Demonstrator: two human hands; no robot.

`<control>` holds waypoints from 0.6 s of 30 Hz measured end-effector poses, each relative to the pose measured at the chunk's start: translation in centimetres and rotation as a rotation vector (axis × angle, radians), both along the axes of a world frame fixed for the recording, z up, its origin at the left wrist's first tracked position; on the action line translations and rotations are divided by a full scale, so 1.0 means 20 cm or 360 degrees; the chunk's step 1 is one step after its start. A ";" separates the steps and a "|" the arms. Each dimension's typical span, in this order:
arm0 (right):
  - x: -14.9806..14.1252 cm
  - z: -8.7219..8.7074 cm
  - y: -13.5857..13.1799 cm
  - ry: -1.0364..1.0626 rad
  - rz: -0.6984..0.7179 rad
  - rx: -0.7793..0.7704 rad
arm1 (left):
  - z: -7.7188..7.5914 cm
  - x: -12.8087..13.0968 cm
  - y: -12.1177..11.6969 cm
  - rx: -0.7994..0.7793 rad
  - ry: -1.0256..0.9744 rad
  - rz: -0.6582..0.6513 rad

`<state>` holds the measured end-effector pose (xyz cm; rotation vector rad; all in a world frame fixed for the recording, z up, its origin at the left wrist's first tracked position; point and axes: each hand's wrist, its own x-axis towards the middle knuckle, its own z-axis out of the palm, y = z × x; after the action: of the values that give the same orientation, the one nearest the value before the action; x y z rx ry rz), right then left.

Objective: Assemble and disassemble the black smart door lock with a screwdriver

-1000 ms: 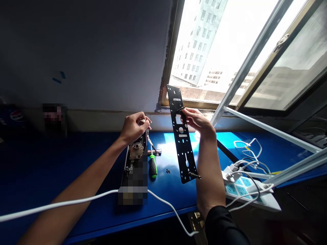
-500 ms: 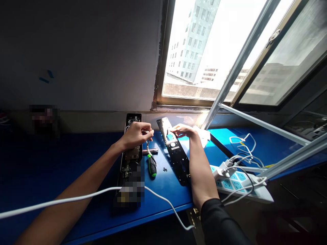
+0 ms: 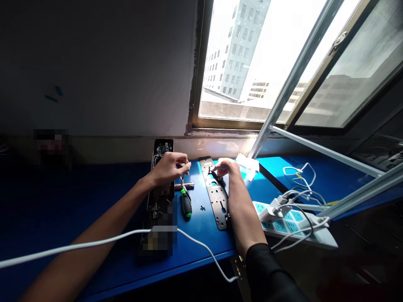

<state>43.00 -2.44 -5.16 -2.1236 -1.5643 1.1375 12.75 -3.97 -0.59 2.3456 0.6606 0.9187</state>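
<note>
Black perforated steel plate (image 3: 215, 201) lies flat on the blue workbench (image 3: 201, 237), its upper end under your right hand (image 3: 228, 167) and its lower end clear of your fingers. The main risk, as I judge it, sits with the small black screws (image 3: 202, 208), loose on the bare surface between the plate and the green-handled screwdriver (image 3: 186, 205); one sweep of your wrist could scatter them. The thin wire (image 3: 181, 181) below your left hand (image 3: 170, 167) could strain if you pull it sharply away from the lock body (image 3: 160, 186), which is partly blurred out. The white cable (image 3: 94, 243) across your left forearm could snag and drag things if you draw that arm back. Window glare on the bench may also hide small parts.

Your left hand is curled closed, fingertips pinched together on what looks like that wire. Your right fingers (image 3: 218, 167) are bent down onto the plate, but you can't tell from here whether they grip it or something small on it.
</note>
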 end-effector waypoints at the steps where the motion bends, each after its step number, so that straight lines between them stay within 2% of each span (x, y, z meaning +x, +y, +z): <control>1: 0.00 0.00 0.00 -0.0034 -0.0030 -0.0039 | 0.00 0.00 0.00 -0.0006 0.0000 -0.0005; 10: -0.08 0.04 0.12 -0.0321 -0.0172 -0.0408 | 0.01 0.01 0.00 0.0142 0.0016 0.0061; 18: -0.14 0.10 0.10 -0.0411 -0.0092 -0.0444 | 0.02 0.00 -0.01 0.0179 0.0022 0.0035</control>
<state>40.15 -0.40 -3.25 -2.5706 -1.5083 1.1581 12.77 -4.08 -0.23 2.4502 0.6570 0.9730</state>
